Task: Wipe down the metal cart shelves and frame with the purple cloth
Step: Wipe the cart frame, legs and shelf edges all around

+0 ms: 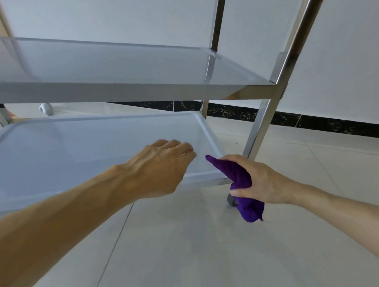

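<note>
A metal cart fills the upper left of the head view, with a middle shelf (111, 66) above a bottom shelf (61, 156). My right hand (261, 183) grips the bunched purple cloth (243, 184) at the bottom shelf's near right corner, beside the shiny front leg (259, 125). My left hand (163, 165) hovers palm down over the right part of the bottom shelf, its fingers curled loosely and holding nothing. Whether it touches the shelf cannot be told.
A grey caster wheel (231, 201) shows under the corner, just below the cloth. Pale floor tiles (192, 255) spread in front. A white wall (346, 65) with a black marbled skirting (317, 121) runs behind the cart. Another caster (46, 108) shows at the far left.
</note>
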